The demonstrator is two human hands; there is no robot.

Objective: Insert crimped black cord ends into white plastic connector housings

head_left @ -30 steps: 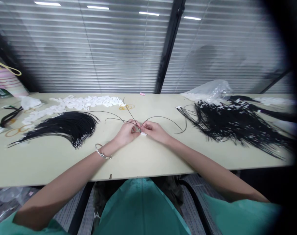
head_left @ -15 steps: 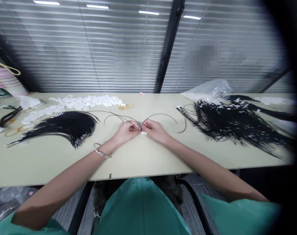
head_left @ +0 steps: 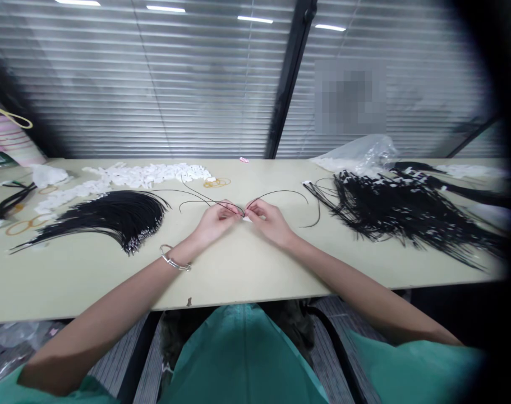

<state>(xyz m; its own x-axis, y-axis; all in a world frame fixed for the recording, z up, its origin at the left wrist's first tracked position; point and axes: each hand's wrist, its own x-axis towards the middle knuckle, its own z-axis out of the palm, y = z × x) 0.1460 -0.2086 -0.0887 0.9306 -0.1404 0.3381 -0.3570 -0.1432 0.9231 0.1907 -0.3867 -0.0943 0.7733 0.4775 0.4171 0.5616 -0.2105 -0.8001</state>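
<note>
In our left hand (head_left: 216,222) we pinch thin black wires (head_left: 201,196), loose ends fanning left; another wire (head_left: 282,191) arches right. At our right hand (head_left: 271,224)'s fingertips sits a small white connector (head_left: 247,219), low over the table.

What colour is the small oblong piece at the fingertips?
White. The small oblong piece, by the right hand, shows best in the head view.
</note>
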